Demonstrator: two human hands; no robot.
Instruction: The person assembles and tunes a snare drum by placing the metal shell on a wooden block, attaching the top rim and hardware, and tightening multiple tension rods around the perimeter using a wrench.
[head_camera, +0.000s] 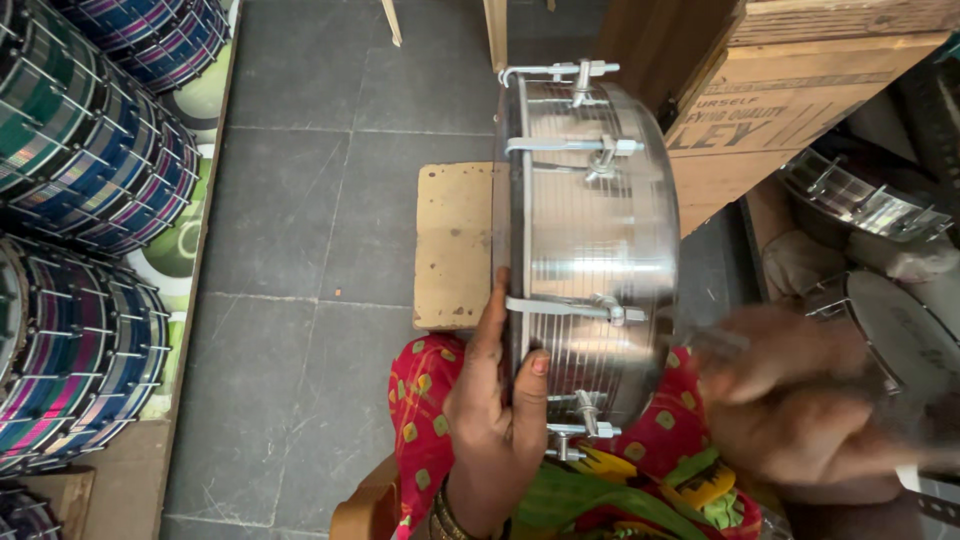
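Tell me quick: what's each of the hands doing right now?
Left hand: closed on the rim of the steel drum, held on edge.
Right hand: motion-blurred beside the drum; grip cannot be told.

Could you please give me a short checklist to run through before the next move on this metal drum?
1. Left hand grips the drum's rim: ok, thumb and fingers wrap the edge.
2. Metal drum stands on its edge over the lap: ok, upright, shell facing up.
3. Right hand steady beside the shell: cannot tell, it is blurred in motion.
4. What the right hand holds: cannot tell, only a faint thin shape shows.
5. Tension hooks seated along the shell: ok for the ones visible.
6. Wooden block lies flat on the floor behind the drum: ok.
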